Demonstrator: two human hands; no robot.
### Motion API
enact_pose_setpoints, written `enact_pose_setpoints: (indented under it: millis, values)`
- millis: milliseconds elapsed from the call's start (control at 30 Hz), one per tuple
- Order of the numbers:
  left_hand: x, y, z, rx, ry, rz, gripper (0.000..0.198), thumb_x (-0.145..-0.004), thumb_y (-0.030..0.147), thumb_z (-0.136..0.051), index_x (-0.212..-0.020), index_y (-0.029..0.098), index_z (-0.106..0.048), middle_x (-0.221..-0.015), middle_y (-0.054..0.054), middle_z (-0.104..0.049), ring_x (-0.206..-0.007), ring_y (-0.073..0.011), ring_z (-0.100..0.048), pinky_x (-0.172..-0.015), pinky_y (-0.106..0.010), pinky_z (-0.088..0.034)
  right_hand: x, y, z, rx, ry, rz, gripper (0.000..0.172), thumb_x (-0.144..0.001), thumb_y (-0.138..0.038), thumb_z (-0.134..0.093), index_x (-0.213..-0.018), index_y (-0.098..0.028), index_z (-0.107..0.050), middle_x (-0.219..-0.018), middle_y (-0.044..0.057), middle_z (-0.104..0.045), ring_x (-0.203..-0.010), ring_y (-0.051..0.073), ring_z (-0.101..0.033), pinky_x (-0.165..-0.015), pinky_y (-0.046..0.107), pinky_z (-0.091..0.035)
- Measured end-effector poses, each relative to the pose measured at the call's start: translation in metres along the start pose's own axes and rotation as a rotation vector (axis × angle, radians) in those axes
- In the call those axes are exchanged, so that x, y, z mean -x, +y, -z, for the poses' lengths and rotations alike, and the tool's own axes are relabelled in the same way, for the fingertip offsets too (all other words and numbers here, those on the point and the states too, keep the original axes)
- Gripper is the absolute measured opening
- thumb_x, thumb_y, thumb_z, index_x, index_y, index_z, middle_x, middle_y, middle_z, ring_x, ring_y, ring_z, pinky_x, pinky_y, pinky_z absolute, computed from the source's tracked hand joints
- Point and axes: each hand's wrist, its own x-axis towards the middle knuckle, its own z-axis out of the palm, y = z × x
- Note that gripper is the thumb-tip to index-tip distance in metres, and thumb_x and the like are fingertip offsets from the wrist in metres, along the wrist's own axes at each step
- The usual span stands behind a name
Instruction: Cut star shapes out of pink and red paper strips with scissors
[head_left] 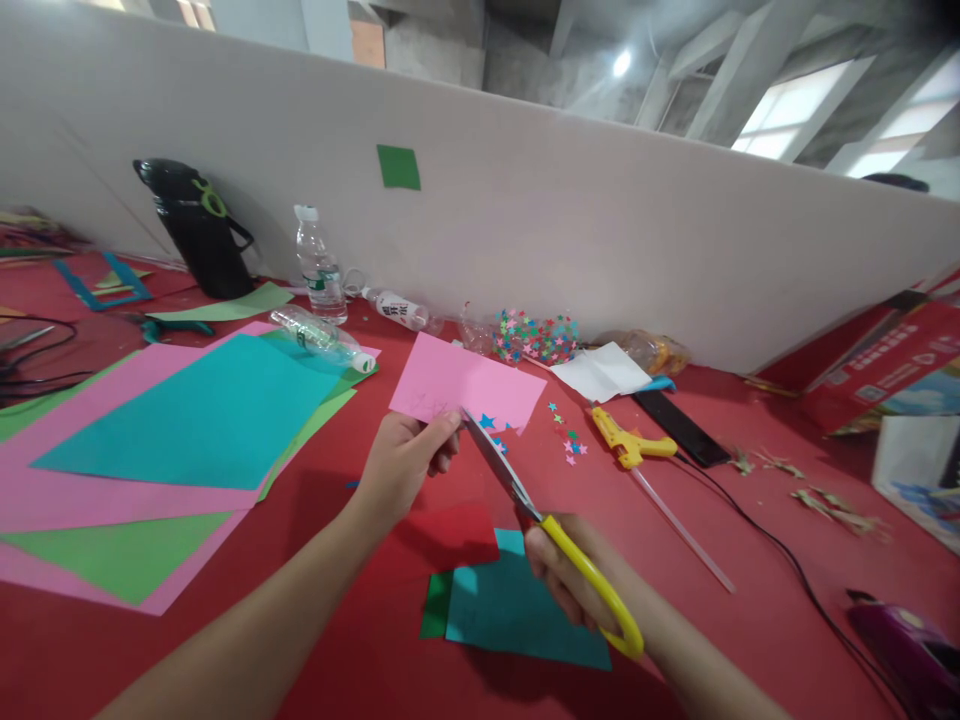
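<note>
— How far along is the cutting?

— Barely begun, I'd judge. The left hand holds a pink rectangular sheet of paper up off the red worktop, its fingers pinching the near edge by the left corner. The sheet looks whole: every edge I can see runs straight, with no notch.

— And the scissors?

— The right hand has the yellow-handled scissors, fingers curled through the loops. The blades point toward eleven o'clock and their tip meets the sheet's near edge, just beside the left thumb. They look almost closed, but I cannot tell whether they have bitten into the paper.

— Anything finished lying about?

— Small cut paper stars lie scattered at one o'clock from the hands, and a few blue ones show right under the pink sheet. Farther off at twelve o'clock sits a clear bag of coloured stars.

— Paper left to use?

— Plenty, by the look of it. A teal paper piece lies at six o'clock under the right hand, touching a red one. A stack of large coloured sheets lies at nine o'clock.
</note>
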Motion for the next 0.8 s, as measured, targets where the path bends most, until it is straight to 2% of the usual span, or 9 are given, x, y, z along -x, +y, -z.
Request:
enact_pose_setpoints:
  millis: [400, 533, 700, 800]
  values:
    - [0.001, 0.001, -0.001, -0.021, 0.004, -0.008, 0.031, -0.079, 0.032, -0.061, -0.053, 0.015, -0.061, -0.043, 0.001, -0.053, -0.037, -0.0068, -0.047, -0.038, -0.019, -0.031, -0.002, -0.004, -0.001, -0.033, 0.008, -0.022, 0.04, -0.082, -0.059, -0.041, -0.064, -0.022, -0.041, -0.029, -0.011, -0.032, -0.025, 0.005, -0.026, -0.028, 0.015, -0.022]
    - [0.001, 0.003, -0.003, -0.018, 0.007, 0.0, 0.032, -0.078, 0.032, -0.061, -0.051, 0.015, -0.061, -0.044, 0.0, -0.053, -0.037, -0.0066, -0.046, -0.037, -0.019, -0.031, -0.003, -0.006, -0.001, -0.005, 0.01, -0.07, 0.037, -0.084, -0.054, -0.041, -0.063, -0.023, -0.04, -0.028, -0.011, -0.032, -0.024, 0.005, -0.025, -0.027, 0.015, -0.022]
    - [0.001, 0.005, -0.003, 0.006, 0.009, 0.007, 0.028, -0.076, 0.031, -0.063, -0.054, 0.014, -0.062, -0.046, 0.0, -0.055, -0.037, -0.0072, -0.047, -0.037, -0.019, -0.033, -0.007, 0.002, 0.001, -0.04, -0.035, -0.031, 0.042, -0.081, -0.061, -0.041, -0.065, -0.023, -0.041, -0.03, -0.01, -0.035, -0.024, 0.006, -0.028, -0.027, 0.016, -0.023]
    - [-0.001, 0.007, 0.001, 0.052, 0.019, -0.046, 0.023, -0.075, 0.029, -0.063, -0.057, 0.015, -0.063, -0.048, 0.001, -0.056, -0.039, -0.0081, -0.049, -0.037, -0.02, -0.035, -0.008, 0.006, 0.004, -0.028, -0.038, 0.003, 0.044, -0.08, -0.064, -0.042, -0.065, -0.023, -0.041, -0.03, -0.011, -0.034, -0.024, 0.005, -0.027, -0.027, 0.016, -0.023]
